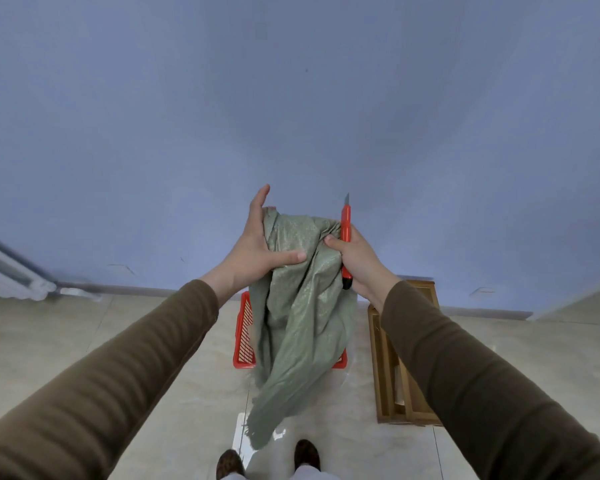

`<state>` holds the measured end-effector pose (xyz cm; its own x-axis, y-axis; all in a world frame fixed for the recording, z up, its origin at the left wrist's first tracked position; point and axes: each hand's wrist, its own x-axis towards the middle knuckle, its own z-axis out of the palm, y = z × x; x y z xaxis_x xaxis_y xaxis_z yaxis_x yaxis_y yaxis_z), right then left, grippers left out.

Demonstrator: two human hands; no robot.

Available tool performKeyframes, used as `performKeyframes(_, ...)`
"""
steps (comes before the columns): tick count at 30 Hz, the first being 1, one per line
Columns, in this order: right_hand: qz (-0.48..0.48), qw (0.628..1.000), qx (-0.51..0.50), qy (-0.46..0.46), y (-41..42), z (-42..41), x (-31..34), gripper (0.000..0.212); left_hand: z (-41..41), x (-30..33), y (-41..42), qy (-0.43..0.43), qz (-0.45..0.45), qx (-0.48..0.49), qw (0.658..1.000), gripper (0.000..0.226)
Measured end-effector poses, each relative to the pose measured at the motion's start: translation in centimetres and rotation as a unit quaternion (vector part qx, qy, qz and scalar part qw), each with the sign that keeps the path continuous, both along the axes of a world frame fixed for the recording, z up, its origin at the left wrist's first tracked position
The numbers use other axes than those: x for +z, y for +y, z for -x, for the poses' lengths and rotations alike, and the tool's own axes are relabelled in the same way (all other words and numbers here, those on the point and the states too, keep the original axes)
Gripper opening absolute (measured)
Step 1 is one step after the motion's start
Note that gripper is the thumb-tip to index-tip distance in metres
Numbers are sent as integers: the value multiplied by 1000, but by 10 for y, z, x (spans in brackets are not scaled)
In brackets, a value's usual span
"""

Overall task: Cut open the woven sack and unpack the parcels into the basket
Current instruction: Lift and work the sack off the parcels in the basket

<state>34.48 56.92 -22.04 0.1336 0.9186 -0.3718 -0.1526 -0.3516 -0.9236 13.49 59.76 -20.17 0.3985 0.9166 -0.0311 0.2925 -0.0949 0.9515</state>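
Both hands up at chest height, and the green woven sack (302, 306) hangs limp between them. The left hand (257, 247) pinches the sack's top, thumb pressed across the fabric. The right hand (357, 261) grips the other corner together with an orange utility knife (345, 233), blade pointing upward. Below the grip sits the red basket (245, 332), mostly hidden behind the sack.

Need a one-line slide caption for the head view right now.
Both hands hold the limp green woven sack above the red basket; the right hand also grips an orange utility knife.
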Motion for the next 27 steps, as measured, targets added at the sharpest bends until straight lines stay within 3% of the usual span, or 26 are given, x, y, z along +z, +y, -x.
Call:
performKeyframes(6,97,984,-44,143,-2,8,11,7,-6,-19,-18,-25,-66,34,997,132)
performKeyframes(11,122,981,-10,151,-6,4,18,16,-9,-25,-27,-42,-53,37,997,114)
performKeyframes(13,83,991,12,103,-8,-1,15,31,-9,-21,-21,-52,-38,55,996,101)
performKeyframes(15,18,997,54,-50,-12,-6,14,33,-8,-18,-15,-66,-12,80,995,90)
performKeyframes(17,-37,970,72,-231,-15,-12,11,42,-5,-17,-11,-81,19,101,991,84)
performKeyframes(18,-44,958,70,-275,-15,-17,9,48,-4,-17,-9,-82,30,106,991,82)
performKeyframes(21,-32,974,64,-216,-18,-26,10,47,1,-17,-2,-67,44,112,991,79)
performKeyframes(25,-98,949,35,-296,-23,-31,9,44,9,-15,5,-68,71,140,985,84)
performKeyframes(27,-116,962,48,-244,-26,-25,7,61,11,-15,6,-60,79,150,984,84)
